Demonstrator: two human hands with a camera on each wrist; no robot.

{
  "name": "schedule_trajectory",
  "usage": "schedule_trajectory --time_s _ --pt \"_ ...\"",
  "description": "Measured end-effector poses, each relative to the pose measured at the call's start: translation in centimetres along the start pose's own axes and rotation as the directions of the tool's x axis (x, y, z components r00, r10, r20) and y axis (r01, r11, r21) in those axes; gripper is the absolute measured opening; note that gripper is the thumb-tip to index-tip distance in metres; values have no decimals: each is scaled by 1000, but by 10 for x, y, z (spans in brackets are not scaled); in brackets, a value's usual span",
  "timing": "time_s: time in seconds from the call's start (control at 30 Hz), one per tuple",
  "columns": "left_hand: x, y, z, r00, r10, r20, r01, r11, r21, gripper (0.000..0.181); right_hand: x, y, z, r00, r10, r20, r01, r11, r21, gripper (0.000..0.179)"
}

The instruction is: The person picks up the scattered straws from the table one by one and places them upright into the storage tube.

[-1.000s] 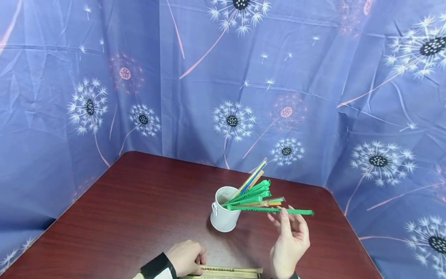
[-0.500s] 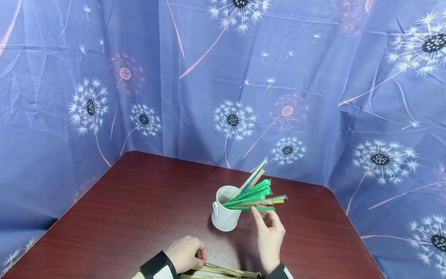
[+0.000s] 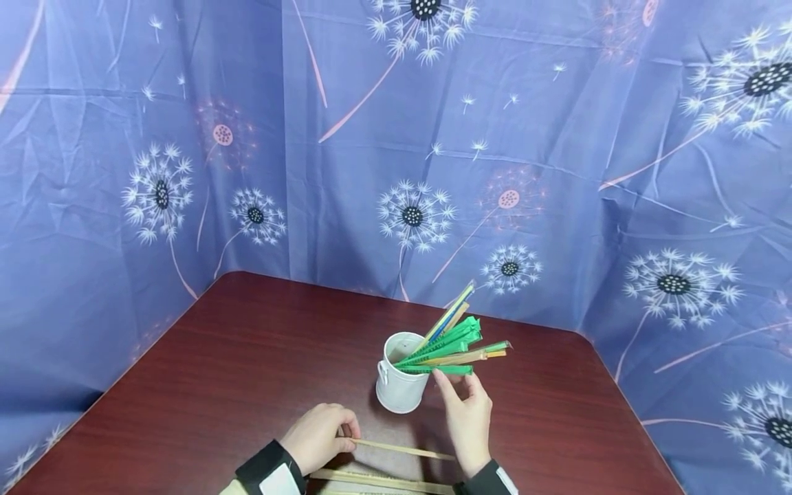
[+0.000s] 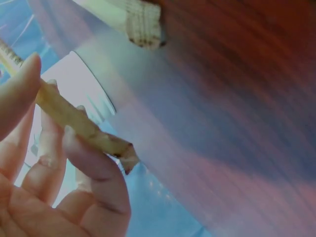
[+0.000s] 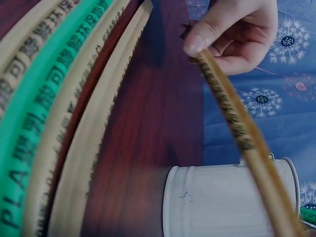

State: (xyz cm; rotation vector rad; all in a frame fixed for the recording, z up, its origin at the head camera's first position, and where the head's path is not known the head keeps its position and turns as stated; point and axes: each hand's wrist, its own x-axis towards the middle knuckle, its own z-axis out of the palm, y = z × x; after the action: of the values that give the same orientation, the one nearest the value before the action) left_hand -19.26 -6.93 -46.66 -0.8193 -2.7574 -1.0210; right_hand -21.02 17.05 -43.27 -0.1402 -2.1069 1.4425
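Observation:
My left hand (image 3: 320, 438) pinches one end of a tan paper-wrapped drinking straw (image 3: 402, 449), raised over the table and pointing right. The left wrist view shows this straw (image 4: 69, 113) between thumb and fingers. My right hand (image 3: 468, 423) is beside the white bucket (image 3: 399, 393), thumb and fingers at the outer end of a green wrapped straw (image 3: 459, 370) whose other end is inside the rim. More green, tan and yellow-blue straws (image 3: 448, 337) lean rightward out of the bucket. In the right wrist view my right hand is out of sight.
Several tan wrapped straws (image 3: 386, 480) lie at the front edge of the head view. A green straw (image 5: 54, 79) lies among them in the right wrist view. The dark red table (image 3: 247, 364) is backed by a blue dandelion-print curtain (image 3: 346, 206).
My right hand has moved left, sliding the green straw deeper into the bucket. My left hand has lifted a tan straw from the row and moved slightly up and left.

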Motion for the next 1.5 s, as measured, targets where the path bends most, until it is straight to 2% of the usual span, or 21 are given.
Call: schedule_trajectory --time_s 0.17,0.27,0.43,0.57,0.67,0.73,0.8,0.87,0.97,1.03,1.1,1.17,1.3,1.4,1.43,1.5 --pt "-1 -1 2 1000 -9 -7 9 1000 -17 12 -7 2 -7 993 101 65 -100 995 -18 40" --pt "-2 -2 3 1000 -7 -17 7 1000 -19 12 -11 3 -12 987 133 92 -132 991 -13 41" --pt "-1 -3 3 999 -22 -49 20 999 -31 12 -18 2 -20 976 173 134 -186 978 96 40" --pt "0 -2 2 996 -38 -74 34 998 -60 11 -25 0 -24 961 195 196 -241 939 245 38" --pt "1 2 2 995 -49 -83 42 995 -88 11 -31 -1 -27 942 209 262 -299 876 379 27" --pt "1 4 2 995 -51 -82 42 993 -107 10 -34 -2 -28 929 212 304 -341 811 476 15" --pt "1 6 3 995 -57 -76 47 991 -122 9 -37 -3 -28 917 204 343 -375 733 568 7" --pt "1 8 5 995 -58 -75 47 990 -133 9 -39 -3 -29 914 166 370 -384 648 657 13" --pt "2 11 6 994 -49 -95 36 991 -133 9 -42 -3 -28 918 92 387 -372 540 755 22" --pt "2 13 7 993 -35 -111 21 991 -130 9 -43 -3 -28 921 40 387 -356 484 799 25" --pt "3 15 8 992 -25 -121 9 992 -129 8 -44 -3 -28 929 8 370 -332 458 825 27" --pt "4 17 9 992 -20 -121 3 990 -138 8 -44 -4 -27 942 0 335 -297 462 835 28" --pt "5 21 10 993 -18 -116 0 988 -153 9 -44 -13 -28 976 45 213 -204 527 825 27" --pt "4 21 10 995 -28 -100 13 990 -143 17 -41 -23 -30 991 93 96 -132 560 818 25" --pt "3 20 10 995 -27 -93 16 992 -123 21 -39 -26 -31 994 94 61 -103 554 826 25" --pt "1 16 11 997 -28 -74 21 996 -89 31 -34 -31 -34 997 79 -12 -30 504 863 25"
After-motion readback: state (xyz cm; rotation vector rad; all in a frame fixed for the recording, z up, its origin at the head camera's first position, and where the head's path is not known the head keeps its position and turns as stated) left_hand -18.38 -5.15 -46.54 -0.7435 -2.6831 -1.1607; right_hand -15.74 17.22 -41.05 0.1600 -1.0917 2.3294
